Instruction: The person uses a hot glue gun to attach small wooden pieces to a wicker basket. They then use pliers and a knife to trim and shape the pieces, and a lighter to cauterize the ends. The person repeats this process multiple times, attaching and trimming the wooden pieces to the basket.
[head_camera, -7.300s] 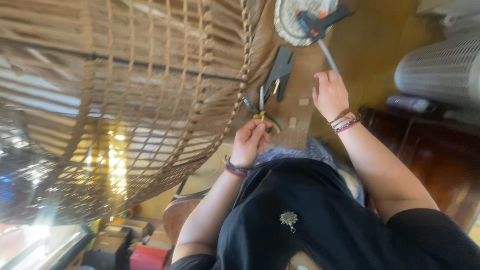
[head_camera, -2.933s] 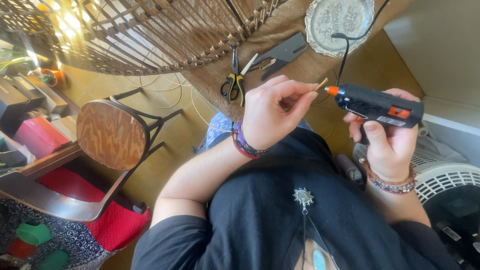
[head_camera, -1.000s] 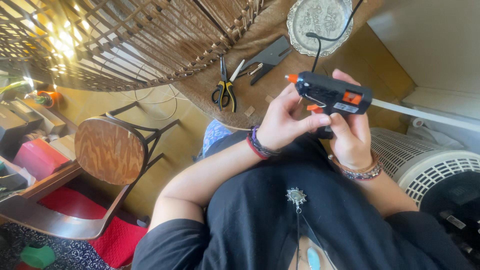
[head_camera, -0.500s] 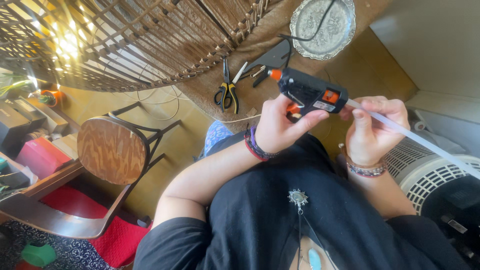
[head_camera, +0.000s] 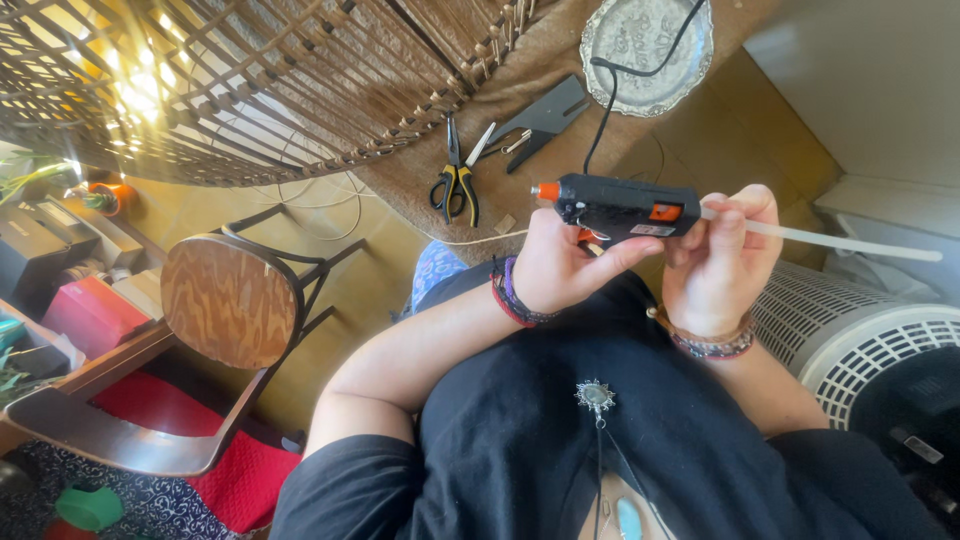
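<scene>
Now | left hand (head_camera: 565, 265) fingers clamped on glue gun (head_camera: 620, 207) | right hand (head_camera: 722, 262) fingers pinch glue stick (head_camera: 830, 241)

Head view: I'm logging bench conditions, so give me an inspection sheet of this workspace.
Surface: brown work surface, partly covered by a large woven cane frame.
Job's things: black glue gun with orange nozzle; pale glue stick at its rear.
Clutter: yellow-handled scissors, dark flat tool, round silver tray.
Grips: left hand holds the gun from below; right hand grips the stick at the gun's rear.
Cables: black cord crosses the tray.
Surroundings: wooden stool, white heater, red box.
</scene>
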